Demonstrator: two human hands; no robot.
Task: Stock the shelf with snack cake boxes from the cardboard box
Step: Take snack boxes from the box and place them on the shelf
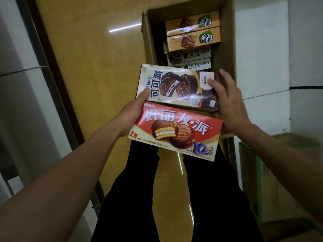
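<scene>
Both of my hands hold two snack cake boxes above the near end of an open cardboard box [148,42] on the floor. The upper one is a cream and brown cocoa pie box [176,86]; the red chocolate pie box [176,131] lies just below it. My left hand [134,110] grips their left ends, thumb on the cream box. My right hand [227,103] grips the right ends, thumb on the cream box's face. Inside the cardboard box lie two tan cake boxes [192,32] and two more cream cocoa pie boxes [190,59].
The floor [97,67] is glossy yellow tile. A dark baseboard and grey wall [26,95] run along the left. White panels [262,58] stand on the right, with another carton [279,172] at lower right. My legs in black trousers are directly below.
</scene>
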